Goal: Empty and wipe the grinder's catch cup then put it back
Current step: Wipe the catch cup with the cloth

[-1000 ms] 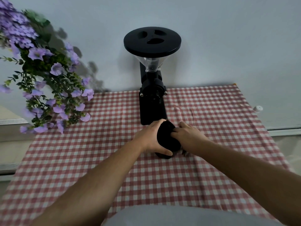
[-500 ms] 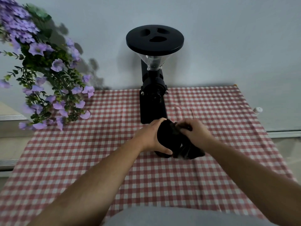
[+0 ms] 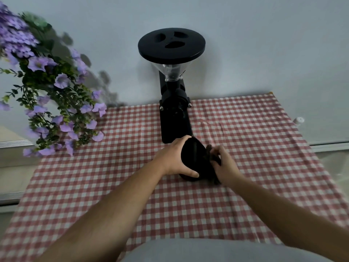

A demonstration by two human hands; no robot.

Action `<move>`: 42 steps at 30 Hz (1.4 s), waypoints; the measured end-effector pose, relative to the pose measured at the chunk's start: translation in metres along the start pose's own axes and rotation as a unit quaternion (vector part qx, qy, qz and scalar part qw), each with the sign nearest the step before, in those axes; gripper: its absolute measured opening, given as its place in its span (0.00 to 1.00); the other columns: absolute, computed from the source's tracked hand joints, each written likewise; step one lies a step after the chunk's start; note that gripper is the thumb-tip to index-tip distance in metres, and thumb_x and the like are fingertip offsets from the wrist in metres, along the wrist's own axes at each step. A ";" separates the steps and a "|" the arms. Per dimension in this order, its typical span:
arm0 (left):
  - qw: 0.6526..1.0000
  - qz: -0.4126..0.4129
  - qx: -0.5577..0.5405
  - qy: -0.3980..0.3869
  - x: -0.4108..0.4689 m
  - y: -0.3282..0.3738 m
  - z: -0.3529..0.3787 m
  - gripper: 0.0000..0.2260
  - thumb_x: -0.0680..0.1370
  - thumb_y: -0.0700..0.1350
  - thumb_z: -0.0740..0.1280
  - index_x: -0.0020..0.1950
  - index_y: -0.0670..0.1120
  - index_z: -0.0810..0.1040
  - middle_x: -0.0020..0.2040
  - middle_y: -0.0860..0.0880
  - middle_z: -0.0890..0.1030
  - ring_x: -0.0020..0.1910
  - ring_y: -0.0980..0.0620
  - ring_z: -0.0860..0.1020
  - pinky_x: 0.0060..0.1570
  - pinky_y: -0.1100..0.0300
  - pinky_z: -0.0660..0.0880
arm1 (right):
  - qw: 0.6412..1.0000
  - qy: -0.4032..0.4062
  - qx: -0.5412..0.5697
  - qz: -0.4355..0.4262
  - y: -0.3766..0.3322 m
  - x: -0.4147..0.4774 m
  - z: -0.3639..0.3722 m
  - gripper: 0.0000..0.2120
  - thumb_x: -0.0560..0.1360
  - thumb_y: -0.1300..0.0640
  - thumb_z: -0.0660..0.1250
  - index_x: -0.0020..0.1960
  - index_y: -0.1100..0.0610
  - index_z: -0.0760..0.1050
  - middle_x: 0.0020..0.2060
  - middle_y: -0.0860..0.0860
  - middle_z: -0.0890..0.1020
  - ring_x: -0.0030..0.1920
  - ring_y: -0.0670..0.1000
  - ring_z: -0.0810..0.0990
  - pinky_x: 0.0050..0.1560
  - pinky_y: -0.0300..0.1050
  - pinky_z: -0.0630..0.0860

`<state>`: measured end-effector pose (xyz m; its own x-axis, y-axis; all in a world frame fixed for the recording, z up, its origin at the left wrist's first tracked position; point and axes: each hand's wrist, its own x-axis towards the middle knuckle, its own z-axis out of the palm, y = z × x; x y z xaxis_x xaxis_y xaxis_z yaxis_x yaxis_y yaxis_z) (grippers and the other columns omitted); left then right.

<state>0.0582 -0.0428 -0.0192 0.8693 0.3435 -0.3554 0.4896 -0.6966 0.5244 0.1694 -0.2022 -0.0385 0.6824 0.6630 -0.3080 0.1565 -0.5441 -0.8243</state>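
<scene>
The black catch cup (image 3: 194,159) is tilted, its mouth turned towards me, just in front of the grinder. My left hand (image 3: 174,159) grips it round its left side, thumb under the near rim. My right hand (image 3: 224,165) is closed on a dark cloth (image 3: 212,154) pressed against the cup's right rim. The black grinder (image 3: 174,103) stands upright at the back of the table, with a clear hopper and a wide black lid. The spot under its chute is hidden by my left hand and the cup.
A red-and-white checked tablecloth (image 3: 255,148) covers the table. Purple artificial flowers (image 3: 56,91) hang over the back left corner. A small white cap (image 3: 298,121) sits off the cloth's right edge by the wall.
My right hand has drawn the cloth out of the cup's mouth and moved it to the cup's right rim. My left hand has kept its hold on the cup.
</scene>
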 end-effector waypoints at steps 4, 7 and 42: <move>0.999 -0.014 -0.007 -0.027 0.005 -0.003 -0.004 0.55 0.59 0.60 0.81 0.77 0.62 0.49 0.75 0.52 0.62 0.71 0.47 0.66 0.64 0.48 0.73 | 0.994 -0.017 0.070 0.087 0.014 0.008 -0.006 0.10 0.80 0.62 0.57 0.59 0.53 0.68 0.54 0.53 0.77 0.52 0.51 0.78 0.50 0.49 0.79; 0.997 -0.023 -0.006 -0.068 0.008 -0.001 -0.013 0.54 0.60 0.57 0.82 0.75 0.66 0.49 0.75 0.51 0.60 0.71 0.45 0.65 0.65 0.45 0.71 | 0.982 0.029 0.168 0.080 -0.005 0.027 -0.020 0.10 0.80 0.62 0.57 0.59 0.54 0.68 0.54 0.54 0.77 0.53 0.54 0.78 0.51 0.54 0.79; 0.982 -0.065 0.174 -0.046 -0.010 0.022 -0.011 0.61 0.65 0.45 0.81 0.78 0.62 0.37 0.81 0.54 0.43 0.72 0.45 0.67 0.51 0.57 0.77 | 0.996 0.003 0.093 0.014 0.004 -0.003 -0.012 0.15 0.79 0.64 0.59 0.64 0.57 0.75 0.56 0.52 0.81 0.59 0.52 0.78 0.60 0.46 0.75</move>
<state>0.0615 -0.0551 0.0042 0.7839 0.3966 -0.4777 0.5295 -0.8289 0.1807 0.1761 -0.2127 -0.0350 0.6889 0.6451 -0.3305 0.0028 -0.4584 -0.8887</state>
